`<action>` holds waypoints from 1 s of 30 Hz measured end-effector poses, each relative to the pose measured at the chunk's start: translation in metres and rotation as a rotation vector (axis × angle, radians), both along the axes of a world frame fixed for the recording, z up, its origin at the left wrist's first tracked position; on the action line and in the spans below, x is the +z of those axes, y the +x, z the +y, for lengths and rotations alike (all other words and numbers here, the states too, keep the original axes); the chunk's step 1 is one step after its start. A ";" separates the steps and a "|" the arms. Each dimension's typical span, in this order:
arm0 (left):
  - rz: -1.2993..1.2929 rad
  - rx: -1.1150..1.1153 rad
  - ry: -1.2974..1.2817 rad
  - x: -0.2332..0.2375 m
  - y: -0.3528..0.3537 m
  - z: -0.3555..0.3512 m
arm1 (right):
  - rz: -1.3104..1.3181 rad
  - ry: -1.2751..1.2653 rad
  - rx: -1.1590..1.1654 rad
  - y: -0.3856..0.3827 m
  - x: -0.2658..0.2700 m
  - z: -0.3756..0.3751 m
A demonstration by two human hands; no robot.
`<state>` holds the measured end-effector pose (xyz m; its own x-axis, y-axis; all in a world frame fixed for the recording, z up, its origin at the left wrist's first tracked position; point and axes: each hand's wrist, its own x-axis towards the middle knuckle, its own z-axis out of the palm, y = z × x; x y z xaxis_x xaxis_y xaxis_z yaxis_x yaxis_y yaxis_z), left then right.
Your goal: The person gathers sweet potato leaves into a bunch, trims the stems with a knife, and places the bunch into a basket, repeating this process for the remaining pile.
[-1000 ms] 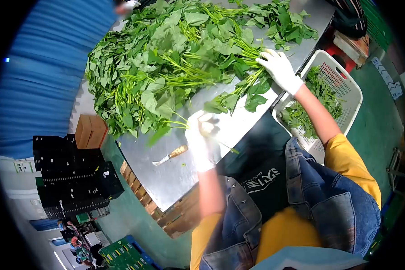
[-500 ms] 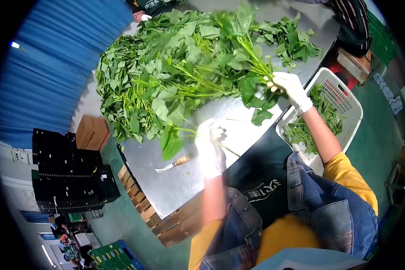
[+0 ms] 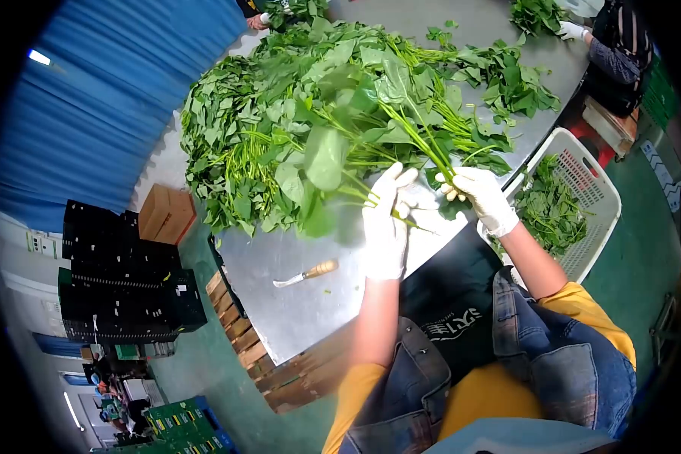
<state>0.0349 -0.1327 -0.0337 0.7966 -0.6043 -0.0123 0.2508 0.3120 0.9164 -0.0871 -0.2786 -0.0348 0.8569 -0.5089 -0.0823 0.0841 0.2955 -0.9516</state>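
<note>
My left hand (image 3: 388, 219), in a white glove, is closed around the stems of a few leafy greens (image 3: 327, 159), whose leaves point away from me and blur a little. Close to its right, my gloved right hand (image 3: 477, 197) grips a bunch of long green stems (image 3: 420, 140) with leaves at the far end. Behind both hands a large heap of leafy greens (image 3: 242, 113) covers much of the metal table (image 3: 280, 318). A knife with a wooden handle (image 3: 306, 273) and a short curved blade lies on the table, left of my left hand.
At my right stands a white plastic basket (image 3: 601, 204) with loose greens inside. Across the table, a co-worker's gloved hand (image 3: 573, 31) touches greens at the far right; another person's hand (image 3: 259, 21) is at the far left. A cardboard box (image 3: 166, 215) and black crates (image 3: 121, 272) stand left.
My left hand has moved up and right with its stems, towards my right hand. My right hand has come lower and nearer to me with its bunch. The view has shifted slightly.
</note>
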 end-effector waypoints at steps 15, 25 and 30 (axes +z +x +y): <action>-0.032 -0.011 -0.079 -0.017 -0.004 -0.016 | 0.067 -0.615 0.093 -0.003 -0.009 0.022; 0.070 0.098 0.116 -0.009 -0.026 -0.023 | 0.052 -0.139 0.092 0.003 -0.010 0.024; 0.242 0.151 0.007 -0.019 -0.016 -0.020 | -0.056 -0.043 -0.068 -0.007 -0.006 0.016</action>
<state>0.0190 -0.1525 -0.0523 0.8509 -0.4782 -0.2174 0.4140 0.3559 0.8378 -0.0939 -0.2627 -0.0412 0.8227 -0.5684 -0.0121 0.1561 0.2462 -0.9566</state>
